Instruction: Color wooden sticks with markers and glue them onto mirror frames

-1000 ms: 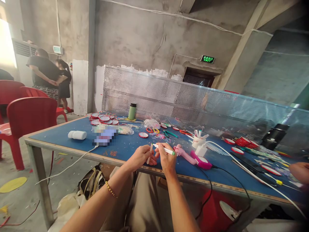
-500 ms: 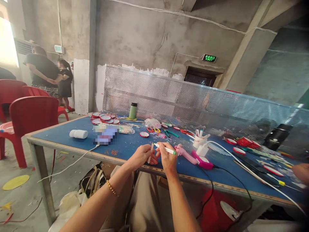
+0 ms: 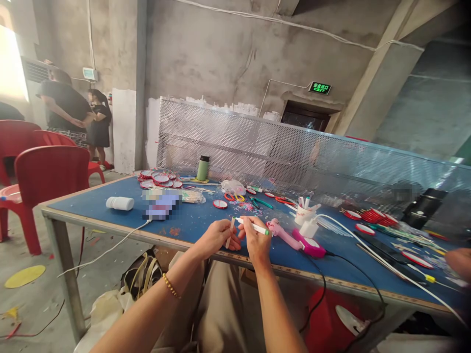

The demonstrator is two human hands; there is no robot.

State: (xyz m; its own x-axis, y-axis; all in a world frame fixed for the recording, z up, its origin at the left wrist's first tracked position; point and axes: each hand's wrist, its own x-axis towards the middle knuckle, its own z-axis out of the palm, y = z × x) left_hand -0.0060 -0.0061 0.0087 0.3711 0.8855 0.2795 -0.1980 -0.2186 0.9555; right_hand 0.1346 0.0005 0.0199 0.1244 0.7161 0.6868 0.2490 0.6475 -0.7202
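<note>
My left hand (image 3: 215, 238) is closed on a thin wooden stick (image 3: 231, 231), held upright over the near edge of the blue table (image 3: 110, 218). Beside it, my right hand (image 3: 255, 242) grips a white marker with a green end (image 3: 253, 227). The marker's tip touches the top of the stick. A pink glue gun (image 3: 294, 238) lies just right of my right hand, its black cord running off the table edge.
Red round discs (image 3: 159, 179), a green bottle (image 3: 202, 168), a white pill bottle (image 3: 119, 203), scissors and a cup of markers (image 3: 303, 212) lie on the table. A perforated metal screen stands behind. Red chairs (image 3: 47, 176) and two standing people are at the left. Another person's hand (image 3: 458, 261) shows at right.
The view has shifted slightly to the left and up. Both hands have stayed together at the table edge with the stick and marker.
</note>
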